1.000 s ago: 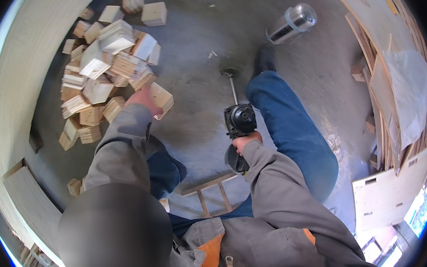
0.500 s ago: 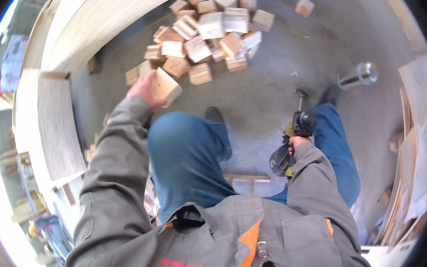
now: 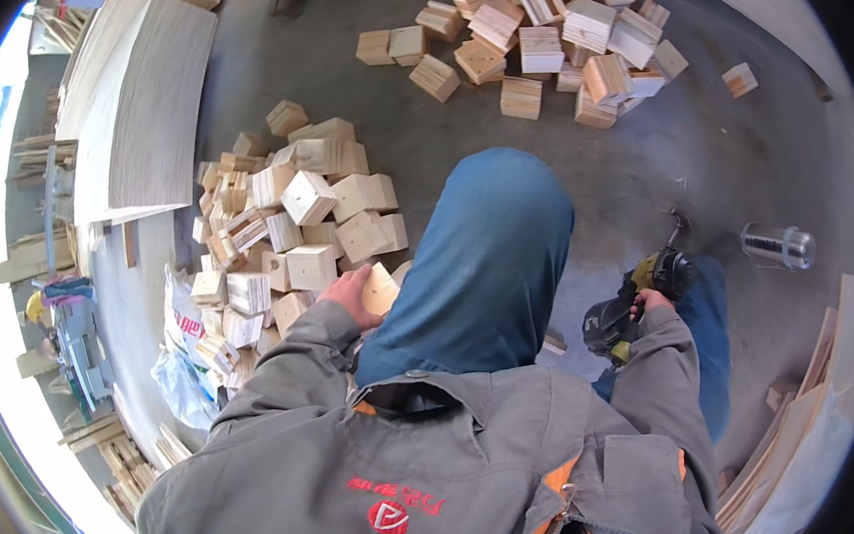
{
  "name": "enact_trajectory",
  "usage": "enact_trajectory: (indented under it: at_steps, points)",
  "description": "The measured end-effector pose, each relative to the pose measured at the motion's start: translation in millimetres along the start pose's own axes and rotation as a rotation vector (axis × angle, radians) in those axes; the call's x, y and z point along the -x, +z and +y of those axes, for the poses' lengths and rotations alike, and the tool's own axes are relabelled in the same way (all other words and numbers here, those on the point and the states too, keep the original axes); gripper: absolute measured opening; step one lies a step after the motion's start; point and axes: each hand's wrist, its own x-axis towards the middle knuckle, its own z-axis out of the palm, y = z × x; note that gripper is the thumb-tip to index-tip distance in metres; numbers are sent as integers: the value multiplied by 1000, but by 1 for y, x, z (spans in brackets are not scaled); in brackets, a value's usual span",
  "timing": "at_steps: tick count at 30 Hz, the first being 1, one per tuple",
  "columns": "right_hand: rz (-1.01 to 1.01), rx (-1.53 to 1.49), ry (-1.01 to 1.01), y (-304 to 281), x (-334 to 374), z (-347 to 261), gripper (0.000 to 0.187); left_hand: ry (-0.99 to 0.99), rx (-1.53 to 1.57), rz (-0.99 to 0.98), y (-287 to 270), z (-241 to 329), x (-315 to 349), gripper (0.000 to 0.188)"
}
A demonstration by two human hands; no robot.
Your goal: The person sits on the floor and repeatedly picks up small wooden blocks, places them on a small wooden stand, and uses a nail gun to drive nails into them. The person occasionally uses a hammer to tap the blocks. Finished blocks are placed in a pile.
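Note:
My left hand [image 3: 348, 296] is closed around a pale wooden block [image 3: 380, 290] beside my raised left knee. The block touches or lies close to the near edge of a heap of wooden blocks [image 3: 308, 198] on the left; my knee hides part of that spot. A dark dot shows on several blocks' faces. On the right, my right hand [image 3: 652, 301] grips a yellow-green and black nail gun [image 3: 607, 327] by its handle, next to my right leg. A thin metal part juts from its far end.
A second pile of wooden blocks [image 3: 540, 49] lies at the far side, with one loose block [image 3: 739, 80] to its right. A clear cylinder [image 3: 778, 245] lies on the floor at right. Plywood sheets [image 3: 145, 103] and plastic bags [image 3: 183, 382] are left; boards [image 3: 809, 408] lean at right.
My left hand has carried the block from the far pile back to the near-left heap. The view has turned left, bringing that heap into sight. The nail gun stays in my right hand.

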Motion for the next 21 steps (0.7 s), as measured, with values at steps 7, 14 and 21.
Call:
enact_trajectory:
  at_steps: [7, 14, 21]
  points:
    - [37, 74, -45, 10, 17, -8, 15, -92, -16, 155, -35, -50, -2, 107]
    - [29, 33, -48, 7, 13, -5, 15, -202, -142, 609, -105, -166, 1, 100]
    - [20, 59, -29, 2, 8, -5, 14, -859, -317, 678, -206, -194, 30, 101]
